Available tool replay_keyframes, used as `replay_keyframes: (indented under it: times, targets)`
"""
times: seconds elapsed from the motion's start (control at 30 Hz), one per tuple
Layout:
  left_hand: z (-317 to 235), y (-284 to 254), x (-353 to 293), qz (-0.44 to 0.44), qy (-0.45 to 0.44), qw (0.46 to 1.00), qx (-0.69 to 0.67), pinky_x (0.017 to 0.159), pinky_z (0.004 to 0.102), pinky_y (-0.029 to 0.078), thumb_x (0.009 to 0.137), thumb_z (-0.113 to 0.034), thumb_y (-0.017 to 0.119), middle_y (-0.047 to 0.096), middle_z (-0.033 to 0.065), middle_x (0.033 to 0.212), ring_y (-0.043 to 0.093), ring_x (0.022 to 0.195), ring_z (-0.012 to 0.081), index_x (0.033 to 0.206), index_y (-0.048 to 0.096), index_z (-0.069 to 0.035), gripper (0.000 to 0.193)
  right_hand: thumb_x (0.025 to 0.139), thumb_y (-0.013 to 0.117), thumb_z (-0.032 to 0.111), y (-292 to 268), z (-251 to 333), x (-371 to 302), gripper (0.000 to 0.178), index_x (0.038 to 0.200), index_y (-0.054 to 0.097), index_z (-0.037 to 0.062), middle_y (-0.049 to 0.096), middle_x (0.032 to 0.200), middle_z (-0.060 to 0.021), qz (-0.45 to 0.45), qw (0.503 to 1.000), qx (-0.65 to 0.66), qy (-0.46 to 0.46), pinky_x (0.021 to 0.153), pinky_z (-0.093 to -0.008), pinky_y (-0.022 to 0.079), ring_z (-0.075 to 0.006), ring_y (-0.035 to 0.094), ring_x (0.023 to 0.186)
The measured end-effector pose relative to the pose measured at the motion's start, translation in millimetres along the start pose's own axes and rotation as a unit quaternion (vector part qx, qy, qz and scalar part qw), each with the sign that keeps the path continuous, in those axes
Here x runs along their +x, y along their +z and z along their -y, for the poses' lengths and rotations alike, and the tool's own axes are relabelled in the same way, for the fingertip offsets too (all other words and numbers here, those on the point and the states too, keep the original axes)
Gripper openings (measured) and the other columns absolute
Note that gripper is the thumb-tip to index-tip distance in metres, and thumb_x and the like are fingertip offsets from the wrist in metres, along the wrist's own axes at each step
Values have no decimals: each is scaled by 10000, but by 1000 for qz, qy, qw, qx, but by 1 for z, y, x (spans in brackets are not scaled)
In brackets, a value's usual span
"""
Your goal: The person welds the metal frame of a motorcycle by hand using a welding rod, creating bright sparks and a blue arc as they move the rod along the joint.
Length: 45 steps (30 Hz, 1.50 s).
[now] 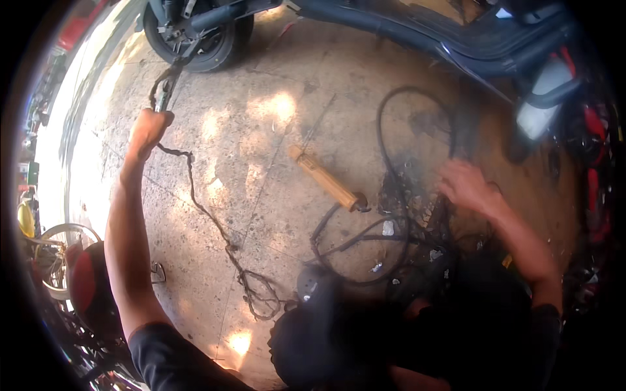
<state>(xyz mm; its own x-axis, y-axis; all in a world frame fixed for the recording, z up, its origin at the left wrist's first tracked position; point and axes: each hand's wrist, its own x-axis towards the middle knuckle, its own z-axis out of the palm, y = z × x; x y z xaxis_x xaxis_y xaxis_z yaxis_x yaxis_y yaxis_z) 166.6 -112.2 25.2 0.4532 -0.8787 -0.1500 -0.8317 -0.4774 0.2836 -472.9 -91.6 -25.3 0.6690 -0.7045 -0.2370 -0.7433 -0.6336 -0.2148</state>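
My left hand [149,130], arm stretched forward, is closed around a slim silver metal tool [163,98] close to a scooter's wheel [207,49]. A thin, dark, knotted cord [205,207] trails from beside this hand across the concrete. My right hand [468,186] is low over a dark heap [417,234] of cable and bits at the right. Its fingers are bent and blurred, so whether they grip anything is unclear. A thick black cable [380,124] loops up next to its fingertips. Between the hands lies a yellow-brown, cylindrical tool [326,181] with a black end.
The scooter's dark body [417,29] stretches across the far side. A white and dark part [546,98] stands at the right. A rimmed wheel-like ring [62,234] and a dark red rounded object [83,283] are at the left. Dark clothing covers the lower middle.
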Motion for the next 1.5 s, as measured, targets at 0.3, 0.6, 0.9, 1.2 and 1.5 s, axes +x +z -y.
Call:
replay_keyframes:
  times: [0.3, 0.6, 0.9, 1.2, 1.5]
  targets:
    - [42, -6, 12, -61, 0, 996, -70, 600, 387, 416, 716, -266, 572, 551, 138, 684, 520, 644, 248, 958, 568, 52, 400, 798, 696, 159, -92, -44, -12, 485, 1262, 596, 58, 620, 1152, -125, -384, 892, -237, 24, 958, -425, 442, -332, 567, 1108]
    - [-145, 78, -106, -60, 380, 917, 101, 738, 464, 475, 655, -21, 553, 585, 152, 913, 581, 827, 314, 1126, 502, -30, 474, 864, 675, 214, -99, -101, 27, 250, 1060, 638, 62, 651, 888, -175, -326, 927, -169, 79, 723, -459, 511, -368, 637, 850]
    - [-274, 60, -214, 461, 157, 858, -166, 786, 346, 524, 724, -158, 696, 656, 146, 889, 653, 829, 230, 1219, 519, 60, 569, 865, 646, 176, -102, -103, 24, 150, 926, 645, 39, 634, 795, -186, -348, 929, -126, 7, 685, -485, 503, -400, 626, 784]
    - [-367, 204, -265, 509, -47, 573, -641, 646, 404, 508, 748, -280, 584, 636, 162, 839, 612, 683, 252, 912, 581, 12, 334, 850, 644, 155, -112, -99, 34, 178, 947, 666, 8, 665, 909, -236, -263, 959, -62, 87, 807, -490, 503, -425, 637, 919]
    - [-454, 259, -244, 449, -43, 400, -798, 654, 440, 518, 750, -293, 574, 629, 155, 833, 618, 723, 277, 1009, 576, 7, 396, 849, 625, 147, -134, -96, 29, 227, 1027, 689, 21, 667, 991, -255, -162, 972, -46, 167, 869, -480, 496, -416, 640, 984]
